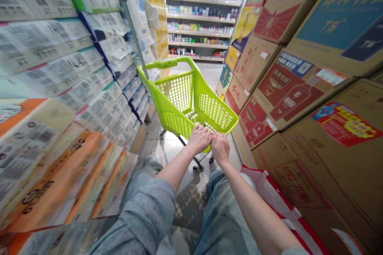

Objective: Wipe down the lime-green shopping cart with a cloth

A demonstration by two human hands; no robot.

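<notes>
A lime-green shopping basket cart [176, 121] on dark wheeled legs stands in the middle of the aisle, with nothing visible in its basket. My left hand [199, 139] is closed over the near rim of the basket, fingers curled across the edge. Right beside it, almost touching, my right hand [220, 147] is wrapped over the same rim near its right corner. A grey metal pole with a curved handle [133, 28] rises from the far left side of the cart.
Stacked paper packs [60, 63] line the left side, with orange packs [62, 179] nearer me. Cardboard cartons [323, 143] are piled along the right. A red and white bag [269, 187] lies low on the right. Shelves of small goods [200, 18] stand at the far end.
</notes>
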